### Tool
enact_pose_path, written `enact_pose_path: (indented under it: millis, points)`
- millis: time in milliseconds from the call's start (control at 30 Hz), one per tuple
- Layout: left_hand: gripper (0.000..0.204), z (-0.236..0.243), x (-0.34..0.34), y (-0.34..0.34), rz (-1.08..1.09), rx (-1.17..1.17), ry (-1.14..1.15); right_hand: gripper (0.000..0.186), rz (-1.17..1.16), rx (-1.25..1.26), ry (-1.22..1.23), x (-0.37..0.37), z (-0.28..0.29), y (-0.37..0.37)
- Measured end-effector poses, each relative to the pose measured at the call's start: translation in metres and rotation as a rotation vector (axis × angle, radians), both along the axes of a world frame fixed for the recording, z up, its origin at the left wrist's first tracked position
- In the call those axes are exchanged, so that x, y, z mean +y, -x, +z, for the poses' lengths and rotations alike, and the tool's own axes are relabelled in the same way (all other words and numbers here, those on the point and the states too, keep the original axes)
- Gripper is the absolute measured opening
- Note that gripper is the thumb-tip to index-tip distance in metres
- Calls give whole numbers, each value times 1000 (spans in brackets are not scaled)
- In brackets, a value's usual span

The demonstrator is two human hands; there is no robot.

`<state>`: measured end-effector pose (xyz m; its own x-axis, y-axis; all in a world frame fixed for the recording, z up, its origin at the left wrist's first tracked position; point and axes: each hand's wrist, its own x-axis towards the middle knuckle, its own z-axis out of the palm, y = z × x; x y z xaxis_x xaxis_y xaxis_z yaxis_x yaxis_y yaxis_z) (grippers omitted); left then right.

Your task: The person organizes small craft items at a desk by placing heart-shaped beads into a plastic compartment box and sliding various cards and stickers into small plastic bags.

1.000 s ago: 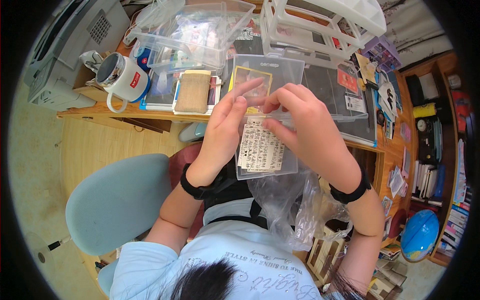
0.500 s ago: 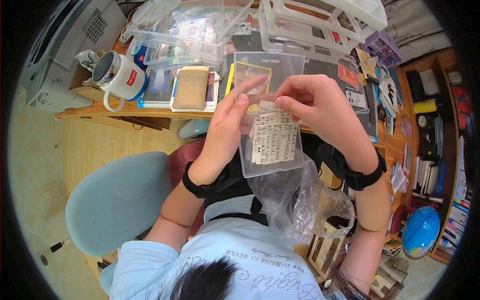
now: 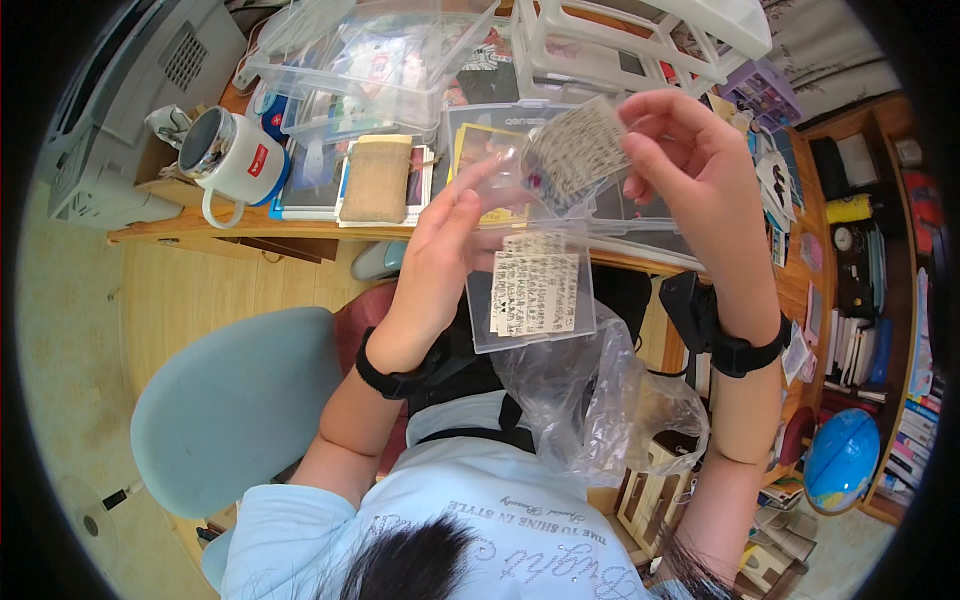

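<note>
My left hand (image 3: 435,255) grips the side of a clear plastic case (image 3: 480,320), fingers along its edge. Inside the case lie small pale paper slips (image 3: 536,290) covered in dark handwriting. Above the case, my right hand (image 3: 680,150) pinches the corner of a larger handwritten sheet (image 3: 575,150), which is tilted and slightly blurred. Something clear and shiny shows at the sheet's left edge; I cannot tell whether it belongs to the sheet or the case. Below the case hangs a crumpled clear plastic bag (image 3: 600,390).
On the desk (image 3: 190,222) are a white mug (image 3: 235,155), a burlap pouch (image 3: 376,180) on cards, clear plastic boxes (image 3: 370,75) and a white plastic rack (image 3: 620,60). A pale blue chair (image 3: 235,400) stands at left; a globe (image 3: 842,460) and bookshelf (image 3: 910,440) are at right.
My right hand has moved up and right from the case, and a larger handwritten sheet now shows in its fingers. My left hand and the case have shifted slightly left.
</note>
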<state>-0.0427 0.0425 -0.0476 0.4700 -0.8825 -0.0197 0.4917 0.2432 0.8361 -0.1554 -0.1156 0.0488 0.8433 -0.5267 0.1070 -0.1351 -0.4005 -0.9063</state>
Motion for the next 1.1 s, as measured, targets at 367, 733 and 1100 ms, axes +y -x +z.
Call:
enact_pose_path:
  millis: [367,733,1100]
  points:
    - [48,0,-6,-6,137,32,96,38,-60,-284,-580,-1,-3,16]
    - [49,3,-7,-11,118,-42,62,14,-137,-102,-380,-4,-7,32]
    - [52,-43,4,-7,562,-84,93,9,-231,-119,-367,-24,-28,58]
